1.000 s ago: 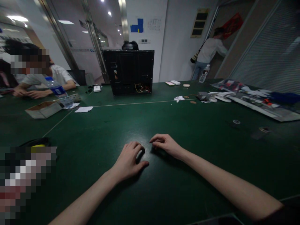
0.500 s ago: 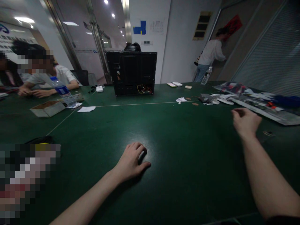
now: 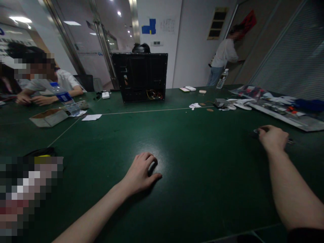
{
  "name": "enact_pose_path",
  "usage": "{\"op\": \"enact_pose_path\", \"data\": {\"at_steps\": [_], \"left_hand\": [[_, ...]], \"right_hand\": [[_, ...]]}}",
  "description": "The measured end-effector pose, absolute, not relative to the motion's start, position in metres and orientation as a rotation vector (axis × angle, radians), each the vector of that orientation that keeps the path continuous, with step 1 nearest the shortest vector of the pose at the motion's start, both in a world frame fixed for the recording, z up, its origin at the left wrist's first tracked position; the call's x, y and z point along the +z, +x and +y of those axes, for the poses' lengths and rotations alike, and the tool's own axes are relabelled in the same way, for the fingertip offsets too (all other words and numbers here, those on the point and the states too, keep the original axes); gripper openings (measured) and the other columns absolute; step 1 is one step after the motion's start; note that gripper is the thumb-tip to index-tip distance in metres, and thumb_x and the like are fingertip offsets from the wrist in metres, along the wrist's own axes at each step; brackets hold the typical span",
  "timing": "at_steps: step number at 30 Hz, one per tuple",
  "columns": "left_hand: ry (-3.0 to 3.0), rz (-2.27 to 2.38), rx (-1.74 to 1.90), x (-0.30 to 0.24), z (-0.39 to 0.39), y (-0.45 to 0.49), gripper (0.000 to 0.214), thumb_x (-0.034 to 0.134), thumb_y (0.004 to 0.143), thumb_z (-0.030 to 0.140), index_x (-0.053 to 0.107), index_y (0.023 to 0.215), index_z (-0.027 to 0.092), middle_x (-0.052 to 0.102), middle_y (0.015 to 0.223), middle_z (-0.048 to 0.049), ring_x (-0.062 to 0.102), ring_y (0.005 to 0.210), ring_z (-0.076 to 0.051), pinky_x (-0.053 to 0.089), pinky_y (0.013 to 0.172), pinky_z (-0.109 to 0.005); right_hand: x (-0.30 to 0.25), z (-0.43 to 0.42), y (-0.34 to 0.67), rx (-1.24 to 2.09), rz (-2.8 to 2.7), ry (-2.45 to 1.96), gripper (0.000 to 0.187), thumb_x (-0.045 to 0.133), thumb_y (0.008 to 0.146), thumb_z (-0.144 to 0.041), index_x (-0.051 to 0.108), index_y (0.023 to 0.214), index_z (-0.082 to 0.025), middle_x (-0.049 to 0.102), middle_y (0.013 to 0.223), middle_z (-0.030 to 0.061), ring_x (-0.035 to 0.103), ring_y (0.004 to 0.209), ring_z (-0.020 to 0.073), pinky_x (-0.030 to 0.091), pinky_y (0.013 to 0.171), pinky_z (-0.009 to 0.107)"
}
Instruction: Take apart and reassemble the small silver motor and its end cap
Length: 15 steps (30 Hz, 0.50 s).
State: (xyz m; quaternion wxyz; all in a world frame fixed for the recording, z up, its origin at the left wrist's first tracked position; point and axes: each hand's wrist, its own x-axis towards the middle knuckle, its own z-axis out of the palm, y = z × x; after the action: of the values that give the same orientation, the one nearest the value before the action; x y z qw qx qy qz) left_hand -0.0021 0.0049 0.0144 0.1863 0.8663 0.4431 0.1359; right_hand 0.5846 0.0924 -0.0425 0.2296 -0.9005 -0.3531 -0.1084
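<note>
My left hand (image 3: 140, 172) rests on the green table (image 3: 192, 175) in front of me. Its fingers are curled over a small pale thing (image 3: 151, 166) that I cannot make out. My right hand (image 3: 272, 138) is stretched out to the right, knuckles up and fingers closed. Its fingertips pinch at a small dark round part (image 3: 256, 131) lying on the table. Another small flat piece (image 3: 290, 141) peeks out just behind that hand.
A black open computer case (image 3: 140, 77) stands at the far middle. A cardboard box (image 3: 47, 118), water bottle (image 3: 61, 95) and paper (image 3: 91, 117) lie at left near a seated person (image 3: 50, 84). Panels and clutter (image 3: 278, 108) fill the right. Someone stands (image 3: 224, 57) at the back.
My right hand left its place beside the left hand, swung out to the right, then came down onto the small round part. The left hand has stayed put.
</note>
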Motion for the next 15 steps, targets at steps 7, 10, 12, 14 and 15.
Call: {"op": "enact_pose_path", "data": {"at_steps": [7, 10, 12, 14, 15], "left_hand": [[2.451, 1.240, 0.397, 0.012, 0.006, -0.003, 0.037, 0.062, 0.080, 0.046, 0.055, 0.107, 0.022, 0.054, 0.111, -0.0068, 0.050, 0.104, -0.027, 0.041, 0.089, -0.045], [2.471, 1.243, 0.418, 0.009, 0.007, -0.003, 0.036, 0.063, 0.079, 0.045, 0.056, 0.105, 0.022, 0.055, 0.110, -0.0069, 0.050, 0.102, -0.027, 0.040, 0.089, -0.044], [2.467, 1.248, 0.418, 0.008, 0.007, -0.003, 0.035, 0.063, 0.079, 0.045, 0.056, 0.105, 0.022, 0.055, 0.110, -0.0070, 0.050, 0.102, -0.027, 0.040, 0.089, -0.044], [2.455, 1.247, 0.408, 0.007, 0.007, -0.003, 0.036, 0.063, 0.079, 0.045, 0.056, 0.106, 0.022, 0.055, 0.111, -0.0071, 0.050, 0.103, -0.027, 0.040, 0.089, -0.045], [2.452, 1.247, 0.410, 0.007, 0.007, -0.003, 0.036, 0.063, 0.079, 0.045, 0.056, 0.106, 0.022, 0.055, 0.111, -0.0070, 0.050, 0.103, -0.027, 0.040, 0.089, -0.045]], "right_hand": [[-0.052, 0.092, 0.587, -0.338, -0.988, -2.418, 0.023, 0.057, 0.075, -0.024, 0.068, 0.094, -0.018, 0.067, 0.085, 0.0134, 0.056, 0.078, 0.0236, 0.033, 0.070, 0.033], [-0.055, 0.091, 0.589, -0.357, -1.002, -2.381, 0.023, 0.056, 0.075, -0.025, 0.068, 0.094, -0.018, 0.067, 0.084, 0.0135, 0.056, 0.077, 0.0236, 0.033, 0.070, 0.033], [-0.056, 0.092, 0.590, -0.386, -0.998, -2.356, 0.024, 0.055, 0.076, -0.025, 0.068, 0.095, -0.017, 0.067, 0.083, 0.0141, 0.056, 0.077, 0.0240, 0.033, 0.070, 0.033], [-0.058, 0.092, 0.590, -0.420, -0.998, -2.324, 0.025, 0.054, 0.076, -0.025, 0.068, 0.095, -0.017, 0.067, 0.083, 0.0146, 0.055, 0.075, 0.0240, 0.033, 0.069, 0.033], [-0.058, 0.092, 0.590, -0.435, -1.002, -2.306, 0.025, 0.054, 0.076, -0.025, 0.068, 0.095, -0.017, 0.067, 0.083, 0.0148, 0.055, 0.074, 0.0240, 0.033, 0.069, 0.033]]}}
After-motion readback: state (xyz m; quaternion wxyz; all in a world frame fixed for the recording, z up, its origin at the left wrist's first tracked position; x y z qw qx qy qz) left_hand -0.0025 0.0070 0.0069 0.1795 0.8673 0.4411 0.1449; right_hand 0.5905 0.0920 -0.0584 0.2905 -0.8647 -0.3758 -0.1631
